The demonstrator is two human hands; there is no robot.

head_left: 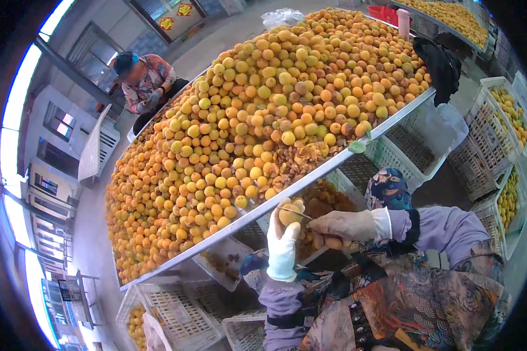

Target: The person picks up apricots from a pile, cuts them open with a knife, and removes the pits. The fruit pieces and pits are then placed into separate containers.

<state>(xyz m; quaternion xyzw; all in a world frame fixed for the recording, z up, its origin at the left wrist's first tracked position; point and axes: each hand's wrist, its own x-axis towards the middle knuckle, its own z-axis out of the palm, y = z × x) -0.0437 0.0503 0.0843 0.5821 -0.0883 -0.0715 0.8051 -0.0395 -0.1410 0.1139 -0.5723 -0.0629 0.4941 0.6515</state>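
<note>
My left hand, in a white glove, is closed around a yellow-orange apricot just off the table's metal edge. My right hand, in a paler, soiled glove, grips a thin knife. Its blade lies across the apricot, and the handle is hidden in my fist. Beyond both hands, a large heap of apricots covers the sloping table. Brownish cut pieces lie among the whole fruit near the edge. Below my hands, a crate of orange-brown fruit pieces is partly covered by my arms.
The metal table rim runs diagonally before me. Plastic crates stand below it at left, and stacked crates of fruit at right. A co-worker sits across the heap. A black cloth hangs at the table's right corner.
</note>
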